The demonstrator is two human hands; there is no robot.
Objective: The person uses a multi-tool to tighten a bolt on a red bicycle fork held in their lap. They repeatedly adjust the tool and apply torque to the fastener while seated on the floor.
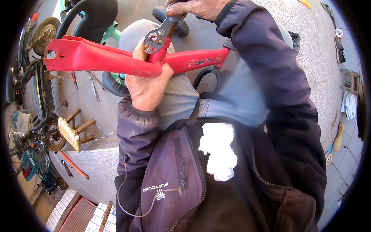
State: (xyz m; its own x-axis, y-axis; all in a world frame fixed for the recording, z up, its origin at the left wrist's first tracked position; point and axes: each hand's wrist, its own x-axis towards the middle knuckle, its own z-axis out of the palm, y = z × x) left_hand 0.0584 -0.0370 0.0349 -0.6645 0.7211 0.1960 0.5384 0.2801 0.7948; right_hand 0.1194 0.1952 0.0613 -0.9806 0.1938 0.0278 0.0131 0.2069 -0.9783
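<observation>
A red children's bike frame (197, 61) lies across my lap, its two-armed forked end (104, 60) pointing left. My left hand (148, 91) is wrapped round the frame where the fork arms meet the tube. A flat grey multi-hole wrench (165, 28) slants over a short upright red stub. Through one of its holes shows a brass-coloured nut or bolt end; whether the wrench is seated on it I cannot tell. At the top edge my right hand (201, 8) pinches the wrench's upper end, its fingers partly out of view. Behind the wrench stands a brown, rusty-looking rod.
A black seat with green parts (96, 19) stands at upper left. Hand tools, including a spanner (94, 89), lie on the floor to the left, near a small wooden stool (69, 131). Parked motorbikes (38, 89) line the far left. A brush (339, 137) lies at right.
</observation>
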